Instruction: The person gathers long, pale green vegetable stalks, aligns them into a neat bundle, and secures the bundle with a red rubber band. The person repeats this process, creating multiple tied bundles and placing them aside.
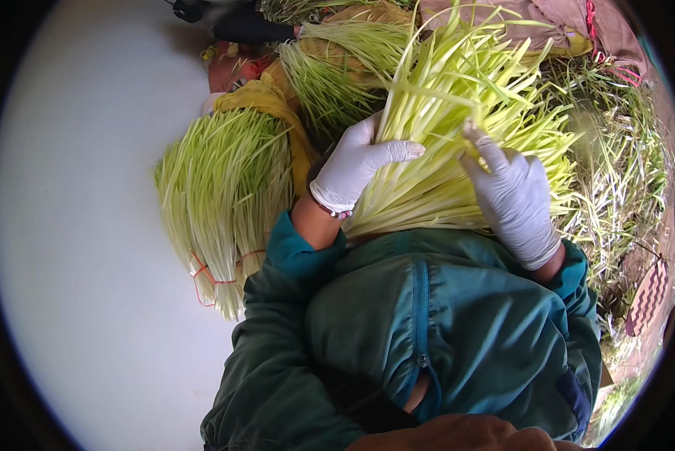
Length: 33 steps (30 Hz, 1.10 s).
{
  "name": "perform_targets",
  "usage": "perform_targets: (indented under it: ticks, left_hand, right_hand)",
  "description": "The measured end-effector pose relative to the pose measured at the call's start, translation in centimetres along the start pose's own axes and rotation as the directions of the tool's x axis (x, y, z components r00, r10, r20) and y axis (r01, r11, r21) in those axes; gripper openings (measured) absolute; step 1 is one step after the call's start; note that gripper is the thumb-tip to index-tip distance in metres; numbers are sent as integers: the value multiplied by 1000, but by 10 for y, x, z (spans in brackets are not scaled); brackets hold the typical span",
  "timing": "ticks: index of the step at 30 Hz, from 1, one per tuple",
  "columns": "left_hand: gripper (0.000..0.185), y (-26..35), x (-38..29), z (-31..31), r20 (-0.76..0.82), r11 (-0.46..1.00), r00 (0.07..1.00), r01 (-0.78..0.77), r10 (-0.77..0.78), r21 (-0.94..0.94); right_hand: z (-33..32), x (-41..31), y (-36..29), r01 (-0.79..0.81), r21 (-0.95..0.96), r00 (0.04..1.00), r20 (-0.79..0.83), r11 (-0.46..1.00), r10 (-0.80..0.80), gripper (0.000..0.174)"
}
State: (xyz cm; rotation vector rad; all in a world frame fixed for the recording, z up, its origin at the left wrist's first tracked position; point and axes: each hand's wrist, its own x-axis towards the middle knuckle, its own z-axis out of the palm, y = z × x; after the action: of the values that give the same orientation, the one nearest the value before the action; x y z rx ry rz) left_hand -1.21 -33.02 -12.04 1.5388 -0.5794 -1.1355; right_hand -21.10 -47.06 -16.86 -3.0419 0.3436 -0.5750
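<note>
My left hand (355, 160), in a white glove, is closed around a bunch of pale yellow-green leaves (410, 115) that look like blanched chives. Its thumb lies across the stalks. To the right, my gloved right hand (515, 194) has thumb and forefinger pinched at a bent leaf blade (447, 97), blurred at the fingertips. Beneath both hands a loose heap of the same leaves (427, 208) spreads over my lap, tips pointing away and right. Where the held bunch ends and the heap begins is hard to see.
Left of me rest bundled chives (224, 169), tied with red string (205, 273), against a white wall (89, 225). More chives (331, 84) lie ahead beside yellow cloth (258, 96). A dark sleeve (253, 25) reaches in there. Leaf litter (619, 158) and a patterned sole (647, 299) are right.
</note>
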Motion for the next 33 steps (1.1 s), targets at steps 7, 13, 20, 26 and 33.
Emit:
perform_targets:
  ticks: [7,13,20,26,33]
  left_hand:
    - [44,1,3,0,12,997,1000,-18,19,-75]
    - [39,0,4,-5,-62,998,998,-29,25,-57]
    - [39,5,-3,-5,-81,998,996,-51,47,-47]
    - [47,2,-8,6,-8,990,992,-129,129,-50]
    - [42,2,-17,9,5,990,990,-142,142,-10]
  right_hand:
    - [13,-44,13,-198,330,980,46,923,193,54]
    - [15,-47,19,-164,423,984,5,891,179,52]
    - [-6,-28,21,-85,545,947,-216,834,238,35]
    - [-24,23,-9,-44,309,960,-251,950,126,32]
    - [2,31,-11,-8,503,914,-348,865,211,19]
